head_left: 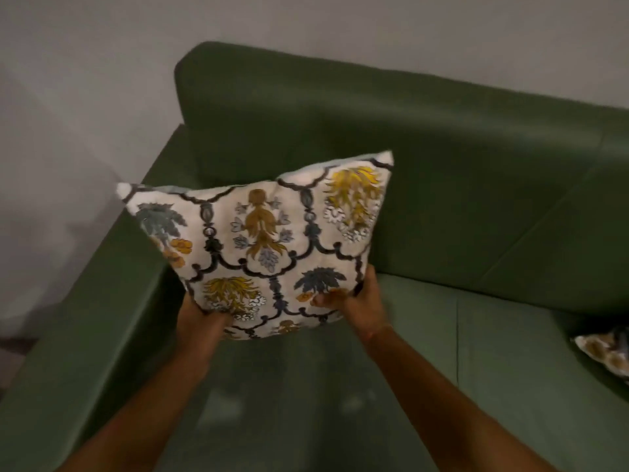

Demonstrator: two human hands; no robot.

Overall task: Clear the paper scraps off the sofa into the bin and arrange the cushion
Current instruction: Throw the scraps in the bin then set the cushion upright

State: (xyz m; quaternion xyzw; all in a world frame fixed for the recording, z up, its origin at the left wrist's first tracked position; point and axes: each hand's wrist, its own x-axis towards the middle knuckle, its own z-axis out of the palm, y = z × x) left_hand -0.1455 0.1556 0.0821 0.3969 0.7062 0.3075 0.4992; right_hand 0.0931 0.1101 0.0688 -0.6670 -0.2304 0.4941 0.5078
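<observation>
Both hands are squeezing the bottom edge of the flowery cushion point(262, 247). The left hand point(200, 316) has the lower left corner, with the thumb pressed into the front. The right hand point(354, 301) has the lower right corner, and its fingers curl around the side. The cushion stands up tall and leans a little. It is held near the corner of the green sofa point(442, 172), in front of the backrest and beside the armrest point(88, 318). I cannot tell if its bottom edge touches the seat yet.

Here is what could go wrong. The hands only hold the bottom, so the soft top could flop forward or sideways when they let go. If it is not pushed against the backrest, it may slide down flat on the smooth seat. It could also tip over the armrest and fall off.

No paper scraps or bin show here, so that part looks done, but some may be hiding out of view. A second cushion point(606, 349) peeks in at the right edge.
</observation>
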